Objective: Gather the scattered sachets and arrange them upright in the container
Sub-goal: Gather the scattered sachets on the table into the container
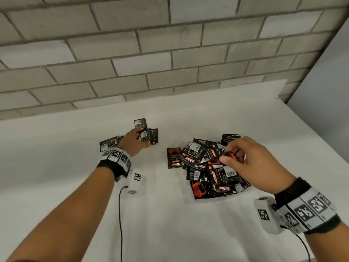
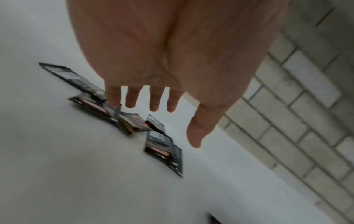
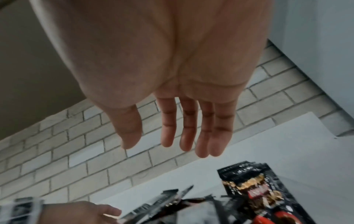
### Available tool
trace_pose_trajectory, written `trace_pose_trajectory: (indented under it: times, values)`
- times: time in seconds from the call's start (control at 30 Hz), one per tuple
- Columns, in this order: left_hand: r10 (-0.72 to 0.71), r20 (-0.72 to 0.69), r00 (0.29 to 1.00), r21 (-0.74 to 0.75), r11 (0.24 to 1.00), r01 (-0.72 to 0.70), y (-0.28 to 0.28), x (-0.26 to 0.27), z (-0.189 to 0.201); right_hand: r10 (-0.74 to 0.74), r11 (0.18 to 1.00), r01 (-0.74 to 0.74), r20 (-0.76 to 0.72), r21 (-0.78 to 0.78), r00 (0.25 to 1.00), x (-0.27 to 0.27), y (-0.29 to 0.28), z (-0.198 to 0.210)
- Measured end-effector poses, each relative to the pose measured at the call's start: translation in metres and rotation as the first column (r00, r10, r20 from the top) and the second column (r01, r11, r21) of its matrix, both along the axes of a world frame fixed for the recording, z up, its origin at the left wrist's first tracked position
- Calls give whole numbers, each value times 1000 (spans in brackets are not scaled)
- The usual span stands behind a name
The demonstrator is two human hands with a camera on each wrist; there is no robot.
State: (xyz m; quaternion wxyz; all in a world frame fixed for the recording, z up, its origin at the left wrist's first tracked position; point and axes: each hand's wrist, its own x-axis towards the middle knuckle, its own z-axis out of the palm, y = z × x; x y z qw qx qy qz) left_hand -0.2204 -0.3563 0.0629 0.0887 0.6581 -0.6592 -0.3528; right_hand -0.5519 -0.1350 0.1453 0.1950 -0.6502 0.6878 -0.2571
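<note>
Black and red sachets lie flat on the white table (image 1: 170, 224). A big loose pile of sachets (image 1: 205, 167) sits at the right, with one sachet (image 1: 173, 157) beside it. My right hand (image 1: 229, 155) hovers over the pile's far side; in the right wrist view the right hand (image 3: 162, 149) has straight fingers and holds nothing above a sachet (image 3: 254, 189). My left hand (image 1: 140, 138) reaches over a small cluster of sachets (image 1: 151, 136) at the back left. The left hand (image 2: 172, 124) is spread, its little finger touching a sachet (image 2: 91, 104). I cannot make out a container.
A grey brick wall (image 1: 170, 53) runs along the table's far edge. The table's right edge (image 1: 311, 152) drops off beside the pile. A black cable (image 1: 120, 214) trails from my left wrist across the table. Two more sachets (image 1: 109, 143) lie left of my left wrist.
</note>
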Motion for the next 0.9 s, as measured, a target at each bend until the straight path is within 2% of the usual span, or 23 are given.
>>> trace_pose_trajectory:
  times: [0.1,0.17,0.3,0.4,0.53,0.73,0.8,0.9]
  values:
    - [-38,135,990,-11,999,40,-35,1,-9,47,999,-47,-27,-13,999,18,3,6]
    - [-111,261,959,-51,990,128,-51,-11,-14,64,998,-65,-35,-18,997,32,5,8]
    - [-202,399,895,-35,971,235,-76,-23,-40,93,996,-93,-54,0,994,54,7,12]
    - [-291,484,826,31,948,316,-59,-31,-40,128,992,-127,-88,9,988,69,7,11]
    - [-376,485,789,38,911,411,-17,-29,-32,179,984,-179,-106,13,978,93,-5,12]
    - [-498,378,780,15,846,533,83,10,-22,288,957,-286,-81,38,954,162,-27,-1]
    - [-486,323,812,-28,853,521,85,26,-10,324,945,-315,-138,86,936,185,-35,-16]
    - [-365,273,890,-142,900,412,47,49,-6,333,928,-263,-272,262,903,206,-49,-45]
